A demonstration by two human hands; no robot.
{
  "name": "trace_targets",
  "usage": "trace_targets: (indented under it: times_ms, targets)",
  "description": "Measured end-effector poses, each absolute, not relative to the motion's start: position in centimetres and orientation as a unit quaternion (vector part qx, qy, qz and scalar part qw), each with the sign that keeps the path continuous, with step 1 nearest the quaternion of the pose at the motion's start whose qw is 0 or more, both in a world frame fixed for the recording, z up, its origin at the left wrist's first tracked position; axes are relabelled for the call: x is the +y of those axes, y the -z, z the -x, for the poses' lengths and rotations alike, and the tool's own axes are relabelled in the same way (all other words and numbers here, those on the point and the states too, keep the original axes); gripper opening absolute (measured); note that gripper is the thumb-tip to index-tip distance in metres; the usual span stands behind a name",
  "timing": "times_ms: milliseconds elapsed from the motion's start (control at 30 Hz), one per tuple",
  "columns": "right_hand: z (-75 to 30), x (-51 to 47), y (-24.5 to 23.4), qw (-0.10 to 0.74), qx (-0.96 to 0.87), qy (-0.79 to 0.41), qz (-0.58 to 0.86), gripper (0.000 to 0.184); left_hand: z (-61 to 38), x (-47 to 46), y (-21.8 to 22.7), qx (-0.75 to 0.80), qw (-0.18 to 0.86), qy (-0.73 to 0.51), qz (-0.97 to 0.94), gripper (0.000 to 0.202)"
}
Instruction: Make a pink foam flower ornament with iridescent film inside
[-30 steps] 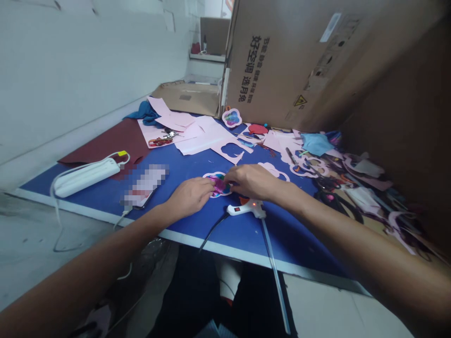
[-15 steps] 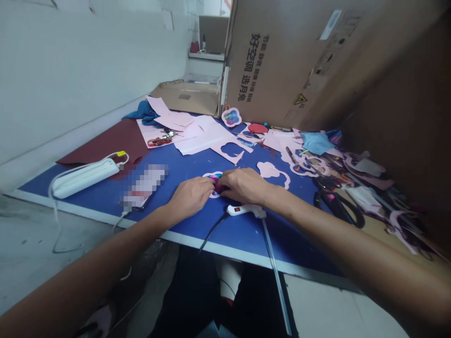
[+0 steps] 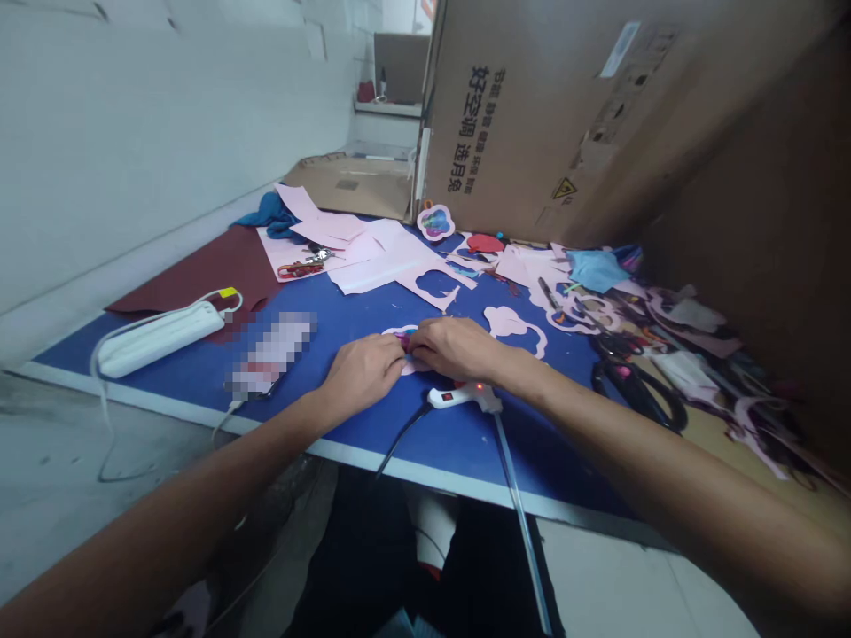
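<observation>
A small flower-shaped piece (image 3: pixel 402 338) with a pale pink border and a purple-blue middle lies on the blue table, mostly covered by my fingers. My left hand (image 3: pixel 364 370) is closed at its left side, fingertips pressed on it. From the right, my right hand (image 3: pixel 456 347) pinches at the same piece, its fingertips nearly meeting the left ones. A white glue gun (image 3: pixel 458 398) with a small lit red light rests just below my right hand. Its clear glue stick (image 3: pixel 520 514) hangs over the table edge. A similar flower piece (image 3: pixel 436 222) leans against the cardboard box.
Pink sheets (image 3: pixel 382 259) with cut-outs lie behind my hands. On the left are a white power strip (image 3: pixel 163 337) and a blurred phone (image 3: pixel 272 354). Scissors (image 3: pixel 638 390) and paper scraps crowd the right. A large cardboard box (image 3: pixel 532 115) stands at the back.
My right fingers have shifted slightly left, covering more of the flower piece's coloured middle. The glue gun's red light now shows; both hands otherwise stay in place.
</observation>
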State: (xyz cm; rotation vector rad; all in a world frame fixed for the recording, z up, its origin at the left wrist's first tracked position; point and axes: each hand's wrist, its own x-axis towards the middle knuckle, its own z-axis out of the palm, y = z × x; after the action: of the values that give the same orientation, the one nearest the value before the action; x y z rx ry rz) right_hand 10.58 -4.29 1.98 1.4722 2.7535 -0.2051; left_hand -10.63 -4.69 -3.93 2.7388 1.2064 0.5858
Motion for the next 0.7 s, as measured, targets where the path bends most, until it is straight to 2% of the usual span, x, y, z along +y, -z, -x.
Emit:
trace_targets:
  times_ms: [167,333,533,700]
  targets:
    - [-11.9,-4.2,-2.2,-0.050,0.872,0.111,-0.473,0.021,10.5,-4.7,4.1,0.397,0.046,-0.210,-0.892,0.024]
    - [-12.1,-4.5,-1.7,-0.070,0.877,0.112,-0.461,0.021,10.5,-4.8,4.2,0.415,0.053,-0.225,-0.880,0.025]
    - [-14.2,-5.0,-2.8,-0.190,0.787,0.060,-0.584,0.023,10.6,-4.6,4.4,0.428,0.064,-0.235,-0.870,0.027]
    - [-18.0,-8.1,-2.9,-0.200,0.722,0.077,-0.658,0.021,10.6,-4.5,4.5,0.433,0.079,-0.242,-0.865,0.028]
